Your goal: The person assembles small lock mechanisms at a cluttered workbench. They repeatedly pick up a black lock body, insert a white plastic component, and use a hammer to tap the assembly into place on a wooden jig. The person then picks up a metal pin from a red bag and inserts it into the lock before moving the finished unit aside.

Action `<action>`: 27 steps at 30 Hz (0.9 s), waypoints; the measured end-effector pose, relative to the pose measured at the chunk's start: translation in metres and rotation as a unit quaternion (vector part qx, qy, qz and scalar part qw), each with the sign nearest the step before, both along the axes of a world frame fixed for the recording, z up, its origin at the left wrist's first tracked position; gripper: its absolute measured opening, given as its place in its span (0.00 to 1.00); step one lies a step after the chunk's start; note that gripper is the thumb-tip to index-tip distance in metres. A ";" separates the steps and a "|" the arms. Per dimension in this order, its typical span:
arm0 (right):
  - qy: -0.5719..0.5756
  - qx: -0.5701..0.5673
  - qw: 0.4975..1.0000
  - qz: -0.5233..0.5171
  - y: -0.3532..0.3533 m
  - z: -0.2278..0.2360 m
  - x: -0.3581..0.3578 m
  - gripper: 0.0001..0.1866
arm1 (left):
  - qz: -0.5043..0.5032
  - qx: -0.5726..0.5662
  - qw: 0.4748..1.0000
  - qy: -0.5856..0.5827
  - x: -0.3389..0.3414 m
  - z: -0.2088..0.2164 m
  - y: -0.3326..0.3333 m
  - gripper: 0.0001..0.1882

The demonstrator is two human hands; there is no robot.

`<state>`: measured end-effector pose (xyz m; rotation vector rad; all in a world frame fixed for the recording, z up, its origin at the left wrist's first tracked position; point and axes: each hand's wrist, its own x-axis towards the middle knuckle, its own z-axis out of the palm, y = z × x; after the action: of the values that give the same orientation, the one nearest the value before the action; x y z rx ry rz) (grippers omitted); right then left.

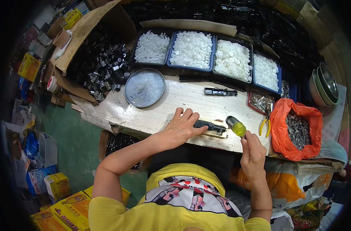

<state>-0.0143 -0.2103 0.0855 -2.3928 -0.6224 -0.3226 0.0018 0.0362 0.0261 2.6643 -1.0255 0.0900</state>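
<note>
A long black mechanical part (217, 128) lies on a small pale block at the table's front edge. My left hand (183, 125) holds it down from the left, with the thumb pressed along its top and the other fingers bent behind it. The part's left end is hidden under that hand. A mallet (236, 126) with a clear yellow-green face and a dark metal head is in my right hand (253, 154), whose fingers are closed around the handle. Its head is raised just right of the part. Farther back lies a similar black part (220, 92).
Trays of white plastic pieces (191, 49) line the back. A round dish (144, 87) and a carton of black pieces (106, 65) stand left. Right are a metal-pin tray (260, 101), yellow-handled pliers (265, 126), a red bag of grey parts (298, 129) and stacked bowls (324, 84).
</note>
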 end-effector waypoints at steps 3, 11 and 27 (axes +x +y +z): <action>0.079 -0.207 0.975 0.007 0.005 -0.019 -0.005 0.06 | -0.008 0.006 1.000 0.004 0.003 0.004 -0.003 0.26; 0.074 -0.251 0.965 0.003 0.012 -0.017 -0.001 0.07 | -0.016 -0.008 1.000 -0.012 0.004 0.004 -0.005 0.26; 0.125 -0.232 0.964 0.034 0.049 -0.006 0.040 0.10 | 0.164 -0.299 0.936 0.092 -0.003 -0.015 -0.003 0.33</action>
<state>0.0259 -0.1611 0.0792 -2.7845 -0.7198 0.1767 -0.0011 0.0332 0.0108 2.1961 -0.3941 0.1838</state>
